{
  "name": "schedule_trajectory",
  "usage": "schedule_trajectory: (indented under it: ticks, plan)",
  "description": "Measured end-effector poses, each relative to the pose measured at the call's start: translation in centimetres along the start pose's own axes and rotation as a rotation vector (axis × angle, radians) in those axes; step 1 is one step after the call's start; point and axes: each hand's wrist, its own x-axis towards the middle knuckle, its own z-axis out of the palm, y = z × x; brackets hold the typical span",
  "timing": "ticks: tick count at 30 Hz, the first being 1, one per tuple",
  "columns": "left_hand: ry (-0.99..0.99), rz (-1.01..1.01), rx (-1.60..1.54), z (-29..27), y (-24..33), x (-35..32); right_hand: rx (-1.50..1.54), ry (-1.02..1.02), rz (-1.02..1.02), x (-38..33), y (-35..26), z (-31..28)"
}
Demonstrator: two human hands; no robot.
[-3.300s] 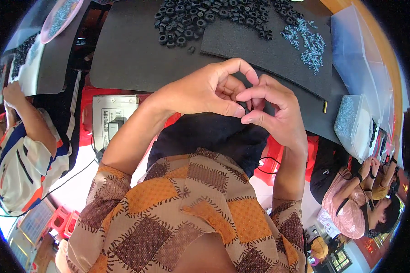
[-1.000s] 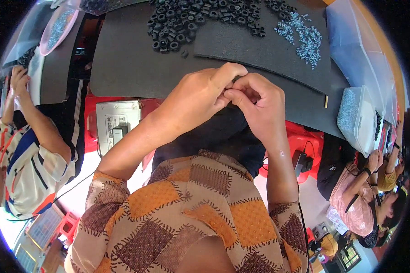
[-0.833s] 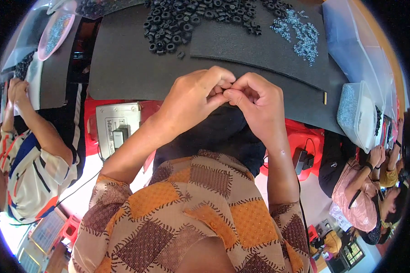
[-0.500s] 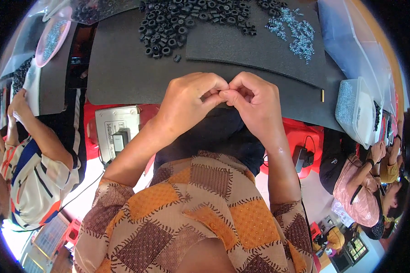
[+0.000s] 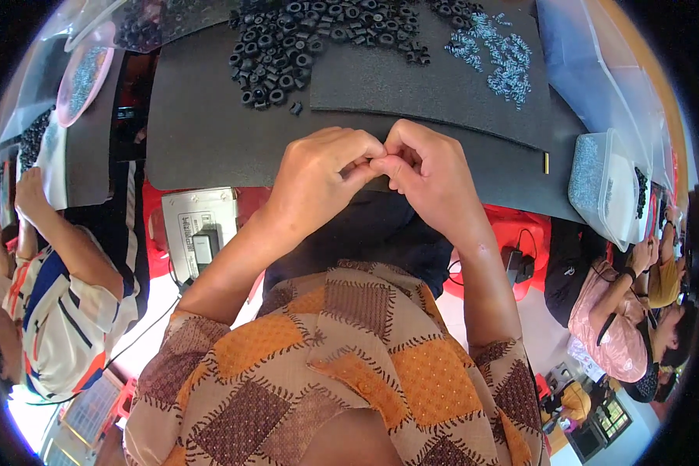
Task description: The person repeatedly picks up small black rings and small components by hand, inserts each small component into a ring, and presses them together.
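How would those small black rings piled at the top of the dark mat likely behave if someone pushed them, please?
The black rings look small and light, so a push would probably scatter them. Being round, loose ones may roll, though the dark mat looks matte and might slow them.

A heap of rings [image 5: 303, 39] lies on the mat [image 5: 210, 132], springs [image 5: 493, 54] to its right, a tub [image 5: 598, 186] farther right.

Counter [image 5: 210, 132] covered w/ dark grey foam mats, bright daylight. Red stools [image 5: 520, 233] below, pale floor [image 5: 551, 326]. Clear plastic tub [image 5: 598, 186] at R edge. Co-workers seated both sides.
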Motion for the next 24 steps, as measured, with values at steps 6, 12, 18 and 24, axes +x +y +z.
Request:
schedule_trajectory:
  ticks: [6, 12, 18, 24]
  plan:
    - [-0.014, 0.020, 0.004, 0.1, -0.2, 0.1, 0.101, -0.037, 0.032, 0.1, 0.2, -0.1]
    - [-0.004, 0.004, 0.012, 0.1, 0.0, 0.2, 0.067, 0.012, -0.024, 0.1, 0.7, 0.2]
    - [-0.032, 0.002, 0.049, -0.1, 0.1, 0.3, 0.183, -0.058, 0.059, 0.5, 0.2, -0.3]
    - [-0.026, -0.060, -0.119, -0.1, 0.2, 0.5, 0.313, -0.099, 0.156, 0.4, 1.1, -0.6]
